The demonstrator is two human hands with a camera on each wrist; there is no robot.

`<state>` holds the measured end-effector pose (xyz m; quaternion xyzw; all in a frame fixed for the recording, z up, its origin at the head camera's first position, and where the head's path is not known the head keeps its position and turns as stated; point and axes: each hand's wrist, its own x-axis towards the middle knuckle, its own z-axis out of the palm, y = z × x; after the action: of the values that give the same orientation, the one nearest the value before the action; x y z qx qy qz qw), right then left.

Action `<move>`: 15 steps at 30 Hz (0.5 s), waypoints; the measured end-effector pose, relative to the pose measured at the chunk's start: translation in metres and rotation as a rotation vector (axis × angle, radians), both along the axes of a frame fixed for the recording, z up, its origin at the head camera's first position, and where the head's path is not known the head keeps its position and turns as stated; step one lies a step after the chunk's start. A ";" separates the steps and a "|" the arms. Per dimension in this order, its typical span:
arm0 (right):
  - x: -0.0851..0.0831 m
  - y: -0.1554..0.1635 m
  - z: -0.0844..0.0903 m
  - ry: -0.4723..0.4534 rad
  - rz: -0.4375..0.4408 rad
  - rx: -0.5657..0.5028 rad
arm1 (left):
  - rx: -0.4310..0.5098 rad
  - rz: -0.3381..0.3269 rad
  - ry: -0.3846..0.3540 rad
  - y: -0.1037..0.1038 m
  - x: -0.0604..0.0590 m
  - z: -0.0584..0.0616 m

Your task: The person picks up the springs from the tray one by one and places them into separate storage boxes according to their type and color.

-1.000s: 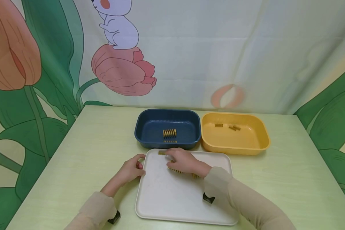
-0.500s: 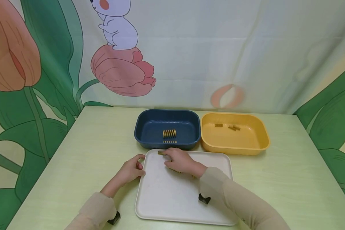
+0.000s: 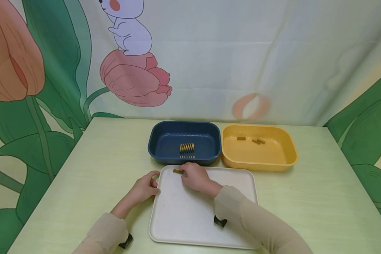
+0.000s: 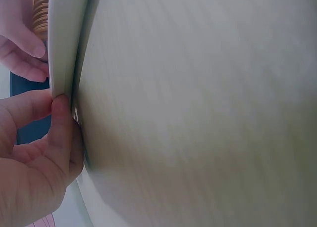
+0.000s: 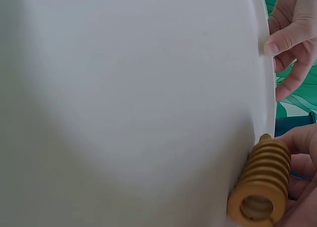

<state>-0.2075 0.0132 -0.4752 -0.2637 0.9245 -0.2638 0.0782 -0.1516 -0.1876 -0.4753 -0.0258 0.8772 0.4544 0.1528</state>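
On the left side of the white tray point(image 3: 177, 218), my left hand point(image 3: 144, 188) grips the rim, thumb and fingers bent round it in the left wrist view. My right hand point(image 3: 196, 177) is over the tray's far part and pinches one end of a small gold coil spring point(image 3: 177, 171). Right by those fingers, a thicker gold coil spring point(image 5: 262, 185) lies on the tray in the right wrist view, partly covering the small one. From the head view, my right hand hides this thick spring.
Behind the tray stands a dark blue bin point(image 3: 158, 157) with a large gold spring point(image 3: 186, 147) in it. Beside it on the right is a yellow bin point(image 3: 260, 164) holding three small springs point(image 3: 241, 138). A patterned curtain point(image 3: 203, 70) hangs behind the table point(image 3: 320, 197).
My right hand and forearm have shifted slightly left, covering the springs that showed beneath them. The small spring has tilted and shifted a little toward me. My left hand keeps its place.
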 end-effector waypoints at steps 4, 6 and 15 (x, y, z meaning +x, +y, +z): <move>0.000 -0.004 -0.003 0.020 -0.018 0.006 | 0.002 0.001 -0.001 0.000 0.000 0.000; -0.001 -0.005 -0.005 0.025 -0.025 0.006 | 0.000 0.006 -0.010 0.000 0.000 0.000; 0.002 -0.012 -0.007 0.077 -0.048 0.029 | 0.002 0.011 -0.021 0.000 -0.002 -0.001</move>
<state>-0.2054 0.0016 -0.4821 -0.2505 0.9366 -0.2418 0.0400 -0.1533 -0.1872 -0.4764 -0.0351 0.8750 0.4556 0.1597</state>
